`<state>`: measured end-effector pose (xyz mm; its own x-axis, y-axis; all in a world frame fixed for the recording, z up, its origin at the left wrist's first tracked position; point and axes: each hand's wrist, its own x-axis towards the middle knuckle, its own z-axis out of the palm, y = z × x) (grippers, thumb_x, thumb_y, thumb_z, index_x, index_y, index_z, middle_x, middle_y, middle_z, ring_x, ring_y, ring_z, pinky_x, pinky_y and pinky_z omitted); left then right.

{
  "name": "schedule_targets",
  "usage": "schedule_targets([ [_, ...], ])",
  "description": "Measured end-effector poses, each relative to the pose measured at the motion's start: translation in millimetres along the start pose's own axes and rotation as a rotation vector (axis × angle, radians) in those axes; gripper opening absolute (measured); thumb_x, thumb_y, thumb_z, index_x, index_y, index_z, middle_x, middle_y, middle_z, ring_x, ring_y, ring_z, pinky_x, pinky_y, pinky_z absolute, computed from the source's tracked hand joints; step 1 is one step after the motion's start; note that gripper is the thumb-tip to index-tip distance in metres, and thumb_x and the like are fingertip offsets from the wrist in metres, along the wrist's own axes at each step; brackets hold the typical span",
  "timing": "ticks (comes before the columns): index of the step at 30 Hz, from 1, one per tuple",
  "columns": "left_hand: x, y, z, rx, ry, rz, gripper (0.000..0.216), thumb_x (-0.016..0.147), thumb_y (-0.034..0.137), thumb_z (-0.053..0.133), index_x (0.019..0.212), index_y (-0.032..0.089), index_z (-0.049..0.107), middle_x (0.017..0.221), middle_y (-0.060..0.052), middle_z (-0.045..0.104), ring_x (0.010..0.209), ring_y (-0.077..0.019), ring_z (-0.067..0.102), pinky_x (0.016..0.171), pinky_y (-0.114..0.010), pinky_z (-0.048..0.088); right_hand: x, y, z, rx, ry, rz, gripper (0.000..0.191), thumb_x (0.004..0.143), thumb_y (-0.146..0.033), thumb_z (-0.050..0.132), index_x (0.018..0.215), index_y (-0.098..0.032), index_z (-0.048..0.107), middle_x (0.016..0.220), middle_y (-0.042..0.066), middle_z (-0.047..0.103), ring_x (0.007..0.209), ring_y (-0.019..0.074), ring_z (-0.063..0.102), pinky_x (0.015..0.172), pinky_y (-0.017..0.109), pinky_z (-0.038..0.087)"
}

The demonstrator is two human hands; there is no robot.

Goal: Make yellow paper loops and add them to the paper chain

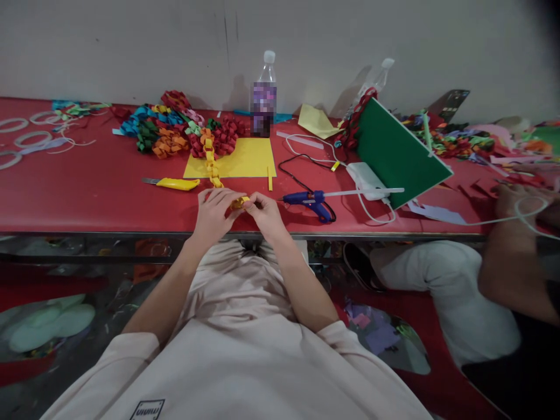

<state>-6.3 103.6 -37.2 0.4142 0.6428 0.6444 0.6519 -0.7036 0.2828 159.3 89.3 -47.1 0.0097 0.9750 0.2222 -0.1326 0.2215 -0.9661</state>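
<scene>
Between my two hands, at the table's front edge, is the end of a yellow paper chain (pixel 212 165). My left hand (pixel 213 214) has its fingers closed round the chain's end links. Thumb and fingertips of my right hand (pixel 266 214) pinch the yellow paper link (pixel 240 202) from the other side. The chain runs back to a heap of colored paper chains (pixel 175 131) on a yellow sheet (pixel 247 156). A loose yellow paper strip (pixel 270 178) lies on the sheet's front edge. Right of my hands rests a blue glue gun (pixel 304 198) with a long glue stick in it.
A yellow utility knife (pixel 178 184) lies left of the chain. A bottle (pixel 264 105) stands behind the sheet. On the right are a white power strip (pixel 368 181), a tilted green board (pixel 394 151), cables and paper scraps. A co-worker's arm (pixel 510 251) rests at the far right.
</scene>
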Motion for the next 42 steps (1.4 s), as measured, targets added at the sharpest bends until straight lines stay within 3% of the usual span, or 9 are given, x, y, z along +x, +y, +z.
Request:
schedule_targets([
  [6, 4.0, -0.7, -1.4, -0.045, -0.012, -0.128, 0.027, 0.100, 0.040, 0.057, 0.122, 0.025, 0.066, 0.116, -0.006, 0.075, 0.111, -0.0250, 0.064, 0.098, -0.042, 0.036, -0.3, -3.9, 1.7, 0.093, -0.030, 0.051, 0.041, 0.074, -0.056, 0.079, 0.088, -0.021, 0.065, 0.081, -0.003, 0.058, 0.076, 0.0128, 0.051, 0.076, 0.026, 0.044],
  [12, 3.2, 2.0, -3.6, -0.182, 0.026, -0.152, 0.039, 0.095, 0.046, 0.063, 0.128, 0.025, 0.059, 0.128, -0.007, 0.070, 0.118, -0.0255, 0.061, 0.104, -0.043, 0.038, -4.2, -7.3, 4.2, 0.020, 0.043, 0.031, 0.033, 0.081, -0.052, 0.071, 0.089, -0.021, 0.067, 0.085, 0.000, 0.064, 0.081, 0.0150, 0.056, 0.079, 0.027, 0.047],
  [17, 1.0, 0.1, -0.9, -0.236, 0.150, -0.161, 0.014, 0.098, 0.038, 0.061, 0.097, 0.024, 0.061, 0.116, -0.006, 0.071, 0.112, -0.0231, 0.062, 0.101, -0.042, 0.043, -4.0, -4.0, 6.8, -0.090, 0.017, -0.006, 0.028, 0.084, -0.046, 0.066, 0.089, -0.019, 0.068, 0.082, 0.000, 0.065, 0.075, 0.0144, 0.056, 0.075, 0.028, 0.046],
  [21, 1.4, -2.4, 0.8, -0.244, 0.189, -0.151, 0.013, 0.096, 0.036, 0.064, 0.093, 0.023, 0.064, 0.110, -0.005, 0.072, 0.108, -0.0221, 0.064, 0.099, -0.042, 0.045, -3.1, -0.6, 8.2, -0.116, 0.059, -0.030, 0.024, 0.083, -0.042, 0.066, 0.090, -0.018, 0.067, 0.085, 0.001, 0.067, 0.078, 0.0151, 0.059, 0.078, 0.028, 0.048],
  [37, -0.7, -5.2, -2.9, -0.242, 0.107, -0.160, 0.010, 0.097, 0.033, 0.062, 0.095, 0.024, 0.066, 0.114, -0.004, 0.071, 0.111, -0.0215, 0.062, 0.101, -0.043, 0.044, -4.7, 2.1, 8.5, -0.149, 0.033, -0.016, 0.028, 0.084, -0.048, 0.067, 0.088, -0.021, 0.062, 0.077, -0.001, 0.062, 0.068, 0.0133, 0.056, 0.067, 0.027, 0.047],
  [42, -0.2, -6.4, -1.1, -0.280, 0.059, -0.179, 0.011, 0.097, 0.035, 0.063, 0.096, 0.024, 0.066, 0.118, -0.005, 0.070, 0.116, -0.0223, 0.062, 0.105, -0.045, 0.042, -6.8, 1.7, 10.2, -0.117, 0.088, -0.026, 0.028, 0.083, -0.048, 0.067, 0.086, -0.021, 0.061, 0.077, -0.001, 0.061, 0.069, 0.0130, 0.054, 0.066, 0.026, 0.046],
])
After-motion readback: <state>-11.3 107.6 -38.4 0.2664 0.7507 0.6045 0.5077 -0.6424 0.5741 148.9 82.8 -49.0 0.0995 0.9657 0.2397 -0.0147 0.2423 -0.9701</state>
